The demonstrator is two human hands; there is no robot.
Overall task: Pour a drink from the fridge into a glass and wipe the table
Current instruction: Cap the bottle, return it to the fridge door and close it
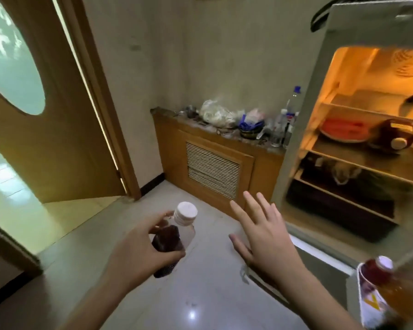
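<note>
Bottle [171, 244], clear with white ribbed cap and dark brown drink; fridge [303, 129], grey-white outside, amber-lit inside; door-shelf bottle [380, 289], red-and-amber with white cap; cabinet [212, 163], tan wood with pale slatted grille; floor [200, 294], glossy off-white tile.

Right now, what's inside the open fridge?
Inside the fridge, a red-filled plate and a dark white-capped jug share the middle shelf. Below sits something dark and blurred, not identifiable. The upper shelf is mostly out of view.
</note>
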